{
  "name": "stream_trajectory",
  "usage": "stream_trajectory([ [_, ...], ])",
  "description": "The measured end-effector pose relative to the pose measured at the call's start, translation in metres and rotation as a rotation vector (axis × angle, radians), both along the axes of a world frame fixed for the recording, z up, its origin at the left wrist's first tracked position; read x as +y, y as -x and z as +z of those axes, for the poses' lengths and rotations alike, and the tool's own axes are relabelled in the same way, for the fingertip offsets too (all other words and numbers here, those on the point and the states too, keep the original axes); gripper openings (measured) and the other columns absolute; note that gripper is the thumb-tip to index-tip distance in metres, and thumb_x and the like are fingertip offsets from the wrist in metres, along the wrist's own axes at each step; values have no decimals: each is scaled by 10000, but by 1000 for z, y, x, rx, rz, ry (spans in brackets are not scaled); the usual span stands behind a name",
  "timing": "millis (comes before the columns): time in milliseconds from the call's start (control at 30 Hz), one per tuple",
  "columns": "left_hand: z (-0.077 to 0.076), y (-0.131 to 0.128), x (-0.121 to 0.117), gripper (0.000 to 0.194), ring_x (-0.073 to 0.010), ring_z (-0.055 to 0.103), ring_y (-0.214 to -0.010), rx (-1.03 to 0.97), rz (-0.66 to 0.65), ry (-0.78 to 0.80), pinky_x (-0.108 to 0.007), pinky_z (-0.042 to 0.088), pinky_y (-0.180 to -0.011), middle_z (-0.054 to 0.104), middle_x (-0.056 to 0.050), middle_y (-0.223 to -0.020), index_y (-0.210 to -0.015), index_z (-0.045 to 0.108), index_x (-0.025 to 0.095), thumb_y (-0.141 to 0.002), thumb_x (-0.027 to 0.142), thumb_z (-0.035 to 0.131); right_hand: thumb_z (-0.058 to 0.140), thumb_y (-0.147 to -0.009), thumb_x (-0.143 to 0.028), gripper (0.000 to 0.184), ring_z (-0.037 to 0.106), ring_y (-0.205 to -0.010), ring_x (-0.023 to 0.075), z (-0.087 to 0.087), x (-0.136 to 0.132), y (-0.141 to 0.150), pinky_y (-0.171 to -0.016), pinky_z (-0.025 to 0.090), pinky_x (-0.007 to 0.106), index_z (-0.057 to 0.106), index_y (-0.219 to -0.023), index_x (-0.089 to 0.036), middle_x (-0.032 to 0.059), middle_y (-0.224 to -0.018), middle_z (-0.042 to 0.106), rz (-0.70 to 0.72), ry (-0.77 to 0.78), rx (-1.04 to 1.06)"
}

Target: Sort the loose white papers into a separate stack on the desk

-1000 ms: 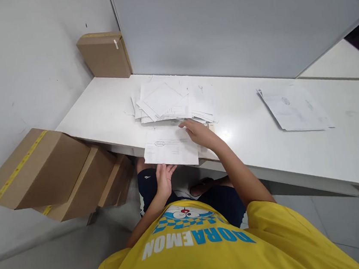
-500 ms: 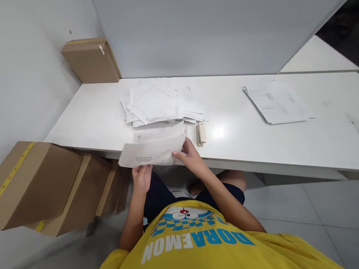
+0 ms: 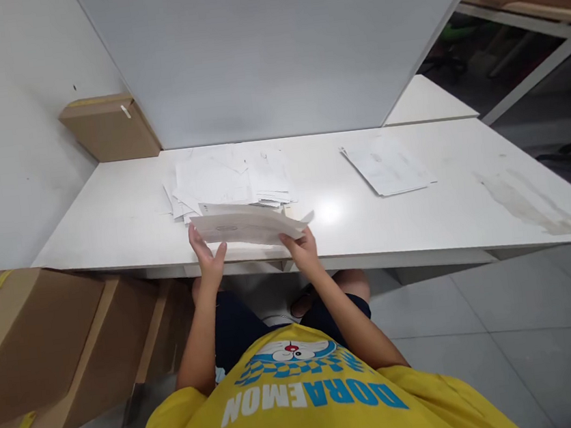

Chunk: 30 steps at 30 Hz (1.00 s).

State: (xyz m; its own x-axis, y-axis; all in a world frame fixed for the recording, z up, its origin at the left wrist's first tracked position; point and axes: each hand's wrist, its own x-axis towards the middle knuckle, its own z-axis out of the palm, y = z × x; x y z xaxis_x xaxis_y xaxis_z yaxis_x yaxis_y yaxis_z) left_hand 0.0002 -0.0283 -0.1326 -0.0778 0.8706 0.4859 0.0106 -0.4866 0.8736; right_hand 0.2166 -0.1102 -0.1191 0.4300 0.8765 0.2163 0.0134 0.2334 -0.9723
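Both hands gripped one sheet: left hand [image 3: 208,258] pinched its near-left corner, right hand [image 3: 304,249] its near-right edge, fingers closed on the paper. Sheet [image 3: 245,225] was thin white printed paper w/ an oval stamp, slightly bowed, lifted just above the desk edge. Looked like 1 page pulled, most left: messy pile [image 3: 228,183] of flat white sheets just beyond the hands. Smaller neat stack [image 3: 387,168] lay well to the right. White smooth desk [image 3: 451,216]; brown cardboard box [image 3: 109,127] far-left corner.
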Motion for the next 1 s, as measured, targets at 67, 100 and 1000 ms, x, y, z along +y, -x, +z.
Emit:
stream_trajectory([
  [67,-1,3,14,840,-288,212,-1506,51,7,-50,-427,190,-1235,300,-129,-1564,-1451,333,267,-771,565,727,628,-778,-545,405,592,-983,231,-12,9,10,-887,492,379,481,-1008,-246,63,-978,620,36,10,30],
  [100,-2,4,19,791,-295,273,-1480,70,22,-68,-431,231,-1220,358,-135,-1526,-1427,369,255,-784,574,701,628,-778,-541,423,585,-1003,226,-17,12,16,-895,490,372,453,-1029,-249,66,-1007,606,39,5,34],
  [1000,15,7,35,455,-217,634,-1023,-90,87,-50,-370,426,-1028,676,-57,-977,-1116,605,215,-844,580,623,527,-910,-477,256,625,-1051,244,0,14,14,-972,486,423,619,-1024,-267,64,-1064,673,239,-20,-199],
])
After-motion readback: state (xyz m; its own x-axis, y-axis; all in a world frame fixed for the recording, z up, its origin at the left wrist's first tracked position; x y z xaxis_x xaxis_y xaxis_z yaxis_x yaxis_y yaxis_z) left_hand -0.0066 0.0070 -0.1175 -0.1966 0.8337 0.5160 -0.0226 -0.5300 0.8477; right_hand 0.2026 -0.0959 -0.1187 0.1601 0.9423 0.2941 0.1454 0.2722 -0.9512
